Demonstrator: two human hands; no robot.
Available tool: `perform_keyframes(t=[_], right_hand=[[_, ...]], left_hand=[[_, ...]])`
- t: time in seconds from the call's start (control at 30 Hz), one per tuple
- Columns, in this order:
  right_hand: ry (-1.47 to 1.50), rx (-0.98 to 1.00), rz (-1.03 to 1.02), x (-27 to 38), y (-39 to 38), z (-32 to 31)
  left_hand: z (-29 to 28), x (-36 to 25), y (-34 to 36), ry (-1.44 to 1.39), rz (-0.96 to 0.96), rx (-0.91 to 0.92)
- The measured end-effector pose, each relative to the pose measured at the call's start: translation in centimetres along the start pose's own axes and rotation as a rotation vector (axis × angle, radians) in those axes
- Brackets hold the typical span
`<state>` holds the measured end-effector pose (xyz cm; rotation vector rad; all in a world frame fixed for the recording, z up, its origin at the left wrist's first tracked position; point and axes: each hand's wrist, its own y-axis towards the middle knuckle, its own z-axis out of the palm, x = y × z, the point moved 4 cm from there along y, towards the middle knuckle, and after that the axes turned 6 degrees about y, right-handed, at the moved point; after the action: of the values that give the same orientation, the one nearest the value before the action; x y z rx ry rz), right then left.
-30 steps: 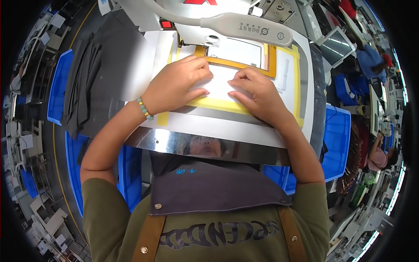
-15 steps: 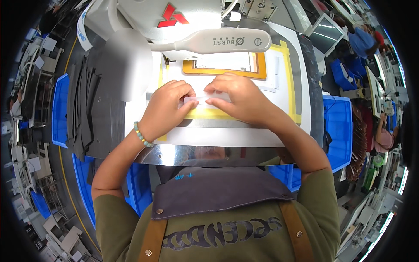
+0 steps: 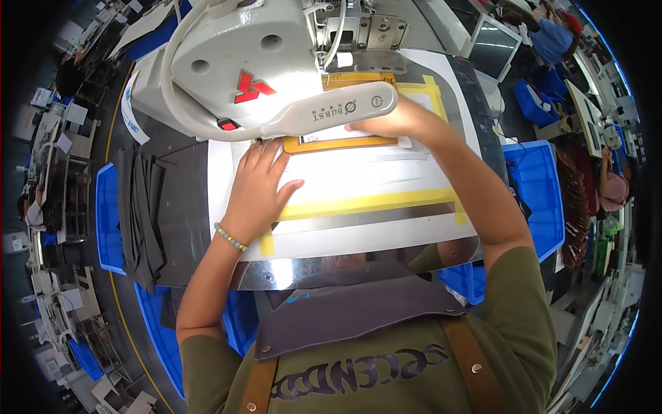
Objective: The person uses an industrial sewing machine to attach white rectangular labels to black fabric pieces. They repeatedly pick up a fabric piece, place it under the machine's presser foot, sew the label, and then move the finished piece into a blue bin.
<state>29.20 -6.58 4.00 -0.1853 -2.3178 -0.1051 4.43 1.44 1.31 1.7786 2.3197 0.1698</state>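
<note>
My left hand (image 3: 258, 183) lies on a white sheet (image 3: 345, 183) with its fingers stretched forward and its thumb apart. Its fingertips come close to the left corner of a yellow-orange frame (image 3: 341, 144), and nothing shows in its grasp. My right hand (image 3: 396, 123) reaches in from the right over the frame's opening. A pale lamp arm (image 3: 331, 110) covers much of that hand, so whatever it may hold is hidden. Below its wrist a small white piece (image 3: 405, 142) shows at the frame's lower right corner. Faint translucent strips (image 3: 396, 157) lie on the sheet.
A large pale sewing machine head (image 3: 207, 65) overhangs the work at upper left. Yellow tape (image 3: 365, 205) borders the sheet on a metal plate (image 3: 289, 272). Dark fabric pieces (image 3: 141, 214) hang at the left, near a blue bin (image 3: 107, 217). Another blue bin (image 3: 545, 196) stands right.
My hands have parted from around a small whitish translucent piece. The left now lies flat on the sheet; the right has moved forward under the lamp arm. The whole view has shifted.
</note>
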Motion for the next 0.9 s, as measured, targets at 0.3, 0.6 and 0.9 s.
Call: perform_keyframes(t=[0.3,0.6,0.9], right_hand=[[0.087,-0.001,-0.014,1.2,1.6,3.5],[0.052,0.109,0.039,1.0,1.3,1.8],[-0.187,0.365,0.232,-0.4,-0.8,-2.9]], left_hand=[[0.3,-0.3,-0.8,0.039,0.021,0.122],[-0.1,-0.7,0.1,0.061,-0.004,0.076],[-0.1,-0.6,-0.1,0.079,-0.012,0.082]])
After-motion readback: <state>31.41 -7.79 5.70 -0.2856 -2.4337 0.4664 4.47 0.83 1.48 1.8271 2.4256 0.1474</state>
